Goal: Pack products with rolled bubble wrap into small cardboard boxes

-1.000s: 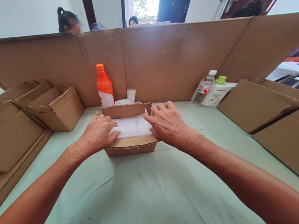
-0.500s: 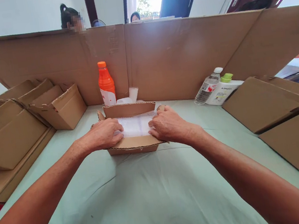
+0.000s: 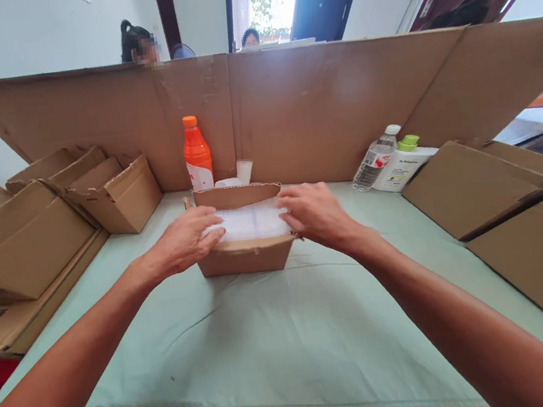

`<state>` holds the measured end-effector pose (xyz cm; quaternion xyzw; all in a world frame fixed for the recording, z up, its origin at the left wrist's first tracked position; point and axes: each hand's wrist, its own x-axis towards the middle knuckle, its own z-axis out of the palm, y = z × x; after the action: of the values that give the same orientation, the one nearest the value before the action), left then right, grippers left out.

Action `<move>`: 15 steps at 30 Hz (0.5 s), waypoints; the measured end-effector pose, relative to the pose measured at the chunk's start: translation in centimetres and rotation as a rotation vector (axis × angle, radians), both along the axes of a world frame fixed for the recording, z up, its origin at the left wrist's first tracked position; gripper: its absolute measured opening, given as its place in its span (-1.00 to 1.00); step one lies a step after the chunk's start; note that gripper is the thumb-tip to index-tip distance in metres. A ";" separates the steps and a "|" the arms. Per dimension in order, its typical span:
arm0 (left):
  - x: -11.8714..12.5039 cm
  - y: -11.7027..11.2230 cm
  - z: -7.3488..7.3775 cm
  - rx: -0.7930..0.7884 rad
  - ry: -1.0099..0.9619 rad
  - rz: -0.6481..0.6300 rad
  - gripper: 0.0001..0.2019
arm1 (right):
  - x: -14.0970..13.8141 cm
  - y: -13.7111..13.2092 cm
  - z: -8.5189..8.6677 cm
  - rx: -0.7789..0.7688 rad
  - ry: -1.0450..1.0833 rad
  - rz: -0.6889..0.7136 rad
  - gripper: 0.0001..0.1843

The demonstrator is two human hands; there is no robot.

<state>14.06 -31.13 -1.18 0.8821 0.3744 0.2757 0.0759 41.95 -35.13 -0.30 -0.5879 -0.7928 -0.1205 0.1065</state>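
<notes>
A small open cardboard box [image 3: 246, 261] stands on the table in front of me, its back flap [image 3: 237, 196] upright. White, translucent bubble wrap [image 3: 253, 223] fills the top of the box; anything under it is hidden. At the box's left end is my left hand [image 3: 190, 237], its thumb and fingers spread apart at the edge of the wrap. My right hand [image 3: 314, 211] is at the opposite end, fingers curved but parted, fingertips by the wrap's right edge. Neither hand visibly grips anything.
Behind the box stand an orange bottle [image 3: 198, 154] and a white cup [image 3: 244, 170]. A clear water bottle [image 3: 377, 158] and a white bottle with green cap [image 3: 404, 163] lean at right. Cardboard boxes [image 3: 29, 241] flank the left, more boxes [image 3: 482, 191] the right. A cardboard partition [image 3: 313, 103] spans the back.
Both hands have drawn slightly up and apart, and their fingers have loosened from the wrap and box ends. The box's front flap now shows less of its inner face. The camera view has shifted slightly.
</notes>
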 end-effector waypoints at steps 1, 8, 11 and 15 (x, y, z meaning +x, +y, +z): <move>-0.8 -1.0 0.3 0.050 -0.058 0.003 -0.66 | 0.9 -1.2 -0.5 0.129 0.120 -0.003 -0.75; -5.3 -4.8 -5.0 0.024 -0.533 0.339 -0.48 | 4.1 -7.3 -8.0 0.166 0.670 -0.084 -0.64; -4.2 -2.7 -8.7 -0.330 -0.701 0.308 -0.30 | 2.3 -5.5 -10.0 0.002 0.781 -0.114 -0.37; -0.6 -0.7 -10.1 -0.516 -0.795 0.209 -0.36 | 0.0 -2.3 -10.2 -0.129 0.884 -0.140 -0.43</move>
<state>13.43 -31.88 -11.27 0.6185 0.4594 0.4955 0.4012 41.93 -37.43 -10.46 -0.6406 -0.6353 0.1848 0.3898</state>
